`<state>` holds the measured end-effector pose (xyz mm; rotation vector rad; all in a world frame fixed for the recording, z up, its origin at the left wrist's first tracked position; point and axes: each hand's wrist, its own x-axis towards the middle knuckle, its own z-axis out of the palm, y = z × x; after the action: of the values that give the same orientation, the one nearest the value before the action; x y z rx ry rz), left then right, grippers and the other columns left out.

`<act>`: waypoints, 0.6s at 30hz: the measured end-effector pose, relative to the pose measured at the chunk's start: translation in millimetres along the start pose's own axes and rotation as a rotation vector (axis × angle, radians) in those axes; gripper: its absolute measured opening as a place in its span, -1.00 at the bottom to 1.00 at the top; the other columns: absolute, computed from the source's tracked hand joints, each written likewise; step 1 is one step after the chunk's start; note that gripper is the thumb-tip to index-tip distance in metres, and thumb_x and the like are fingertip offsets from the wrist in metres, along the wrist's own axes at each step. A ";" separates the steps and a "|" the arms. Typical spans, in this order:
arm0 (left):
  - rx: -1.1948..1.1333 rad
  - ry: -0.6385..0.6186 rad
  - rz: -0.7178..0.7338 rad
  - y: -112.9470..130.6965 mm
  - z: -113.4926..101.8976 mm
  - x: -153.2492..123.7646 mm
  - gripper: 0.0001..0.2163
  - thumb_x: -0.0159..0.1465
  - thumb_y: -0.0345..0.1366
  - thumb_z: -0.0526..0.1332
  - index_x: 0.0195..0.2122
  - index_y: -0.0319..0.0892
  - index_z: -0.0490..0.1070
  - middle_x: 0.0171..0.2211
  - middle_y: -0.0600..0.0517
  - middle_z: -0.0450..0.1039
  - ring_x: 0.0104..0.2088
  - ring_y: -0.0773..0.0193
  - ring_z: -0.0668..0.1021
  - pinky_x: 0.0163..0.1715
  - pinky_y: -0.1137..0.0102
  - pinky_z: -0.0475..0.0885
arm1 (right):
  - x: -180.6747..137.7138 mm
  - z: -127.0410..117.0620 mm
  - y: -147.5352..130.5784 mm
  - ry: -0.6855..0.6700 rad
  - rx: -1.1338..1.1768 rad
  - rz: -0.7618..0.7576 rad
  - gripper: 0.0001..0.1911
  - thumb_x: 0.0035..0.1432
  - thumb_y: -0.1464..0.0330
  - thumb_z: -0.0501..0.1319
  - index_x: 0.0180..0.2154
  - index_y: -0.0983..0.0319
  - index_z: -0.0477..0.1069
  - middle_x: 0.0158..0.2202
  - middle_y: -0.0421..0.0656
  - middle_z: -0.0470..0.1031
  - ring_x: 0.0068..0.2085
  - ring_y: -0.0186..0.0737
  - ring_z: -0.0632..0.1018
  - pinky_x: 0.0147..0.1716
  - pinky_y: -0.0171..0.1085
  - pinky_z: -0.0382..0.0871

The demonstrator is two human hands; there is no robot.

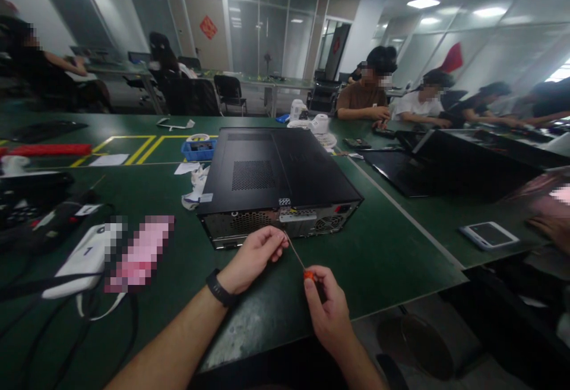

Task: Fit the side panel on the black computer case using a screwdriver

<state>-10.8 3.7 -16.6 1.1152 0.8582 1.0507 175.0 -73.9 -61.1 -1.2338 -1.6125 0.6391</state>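
A black computer case (303, 164) lies on its side on the green table, its rear panel with vents and a fan grille facing me. In front of that panel, my right hand (327, 304) is closed around the orange handle of a screwdriver (295, 251). Its thin shaft slants up and left to the fingertips of my left hand (256, 256). Thumb and fingers of the left hand are pinched together by the shaft's tip; whatever sits between them is too small to make out. A dark band circles my left wrist.
Left of the case are a blue parts bin (199, 150), crumpled white gloves (195, 188), a white pouch (84, 259) and a pink blurred item (145, 250). To the right lie a small scale (490, 234) and another opened black case (481, 161). Several people sit around the tables.
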 end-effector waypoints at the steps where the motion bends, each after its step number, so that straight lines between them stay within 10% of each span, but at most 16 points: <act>1: -0.020 0.011 0.003 -0.5 -0.7 -0.2 -0.68 0.28 -0.01 0.29 -0.30 -0.22 0.47 -0.40 0.06 0.44 -0.47 0.43 0.38 -0.45 0.45 0.26 | 0.4 -0.6 -0.2 -0.003 0.007 0.002 -0.83 0.40 0.27 0.11 -0.11 0.19 0.41 -0.29 -0.14 0.54 -0.28 -0.24 0.58 -0.26 -0.32 0.46; 18: -0.263 0.088 -0.009 10.3 -5.4 -4.3 -0.69 0.17 -0.08 0.41 -0.26 -0.25 0.57 -0.28 -0.03 0.55 -0.44 0.47 0.39 -0.41 0.49 0.33 | 4.9 -1.0 -6.7 -0.041 -0.089 0.038 -0.76 0.36 0.23 0.14 -0.25 0.22 0.49 -0.46 -0.18 0.49 -0.43 -0.25 0.52 -0.42 -0.31 0.37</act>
<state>-19.4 2.1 -7.7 0.8491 0.7673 1.1752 173.0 -71.9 -53.2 -1.3270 -1.6701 0.6251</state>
